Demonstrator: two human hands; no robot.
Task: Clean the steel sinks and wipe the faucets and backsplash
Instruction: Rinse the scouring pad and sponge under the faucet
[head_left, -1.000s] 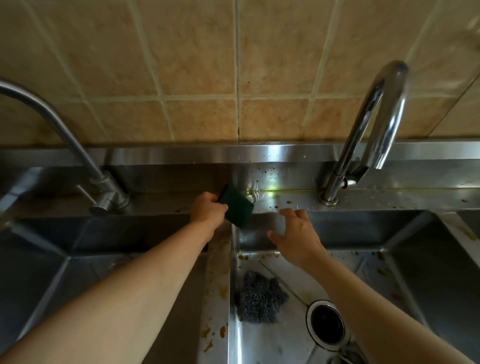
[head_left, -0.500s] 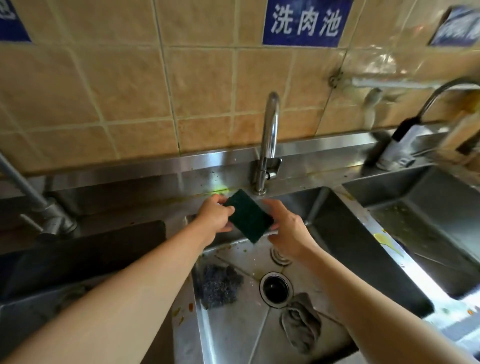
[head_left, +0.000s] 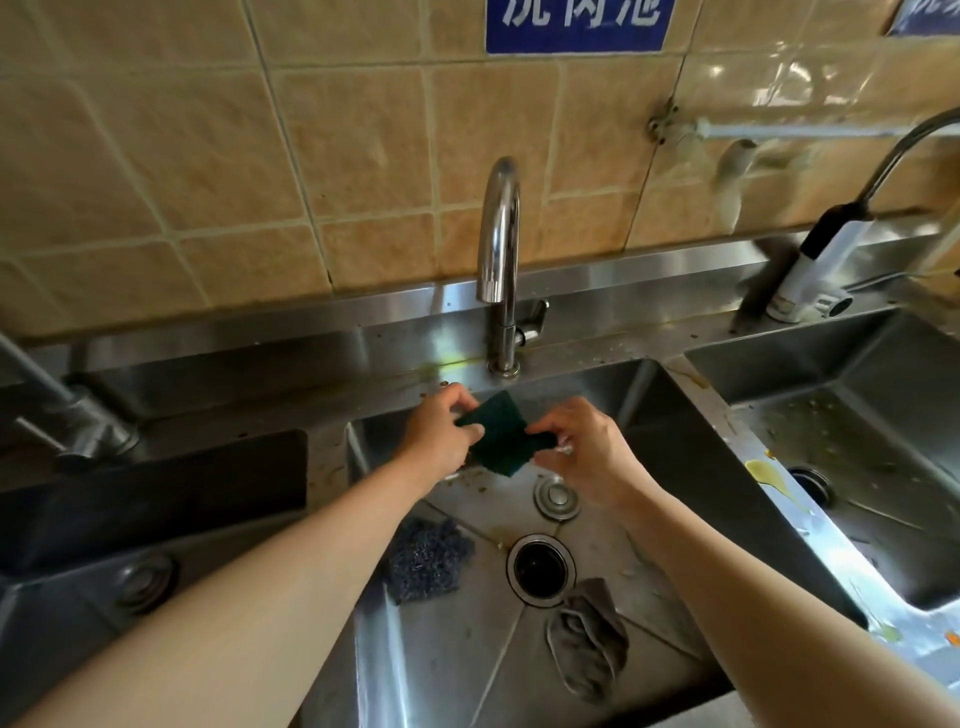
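A dark green scouring pad (head_left: 501, 439) is held over the back of the middle steel sink (head_left: 670, 415). My left hand (head_left: 439, 439) pinches its left edge and my right hand (head_left: 582, 449) pinches its right edge. The middle faucet (head_left: 500, 260) stands just behind the pad on the steel ledge, which carries yellow and brown stains. Behind it rises the steel backsplash strip (head_left: 311, 325) under tan wall tiles (head_left: 208, 156).
In the middle sink lie a steel wool pad (head_left: 426, 558), a grey rag (head_left: 587, 636), an open drain (head_left: 540, 569) and a drain plug (head_left: 557, 496). A left sink (head_left: 156, 499) with its faucet (head_left: 78, 421) and a stained right sink (head_left: 841, 457) with its faucet (head_left: 826, 260) flank it.
My left hand took the pad off the back ledge, and my right hand came up to pinch its other edge. The view shifted right and pulled back over the middle sink.
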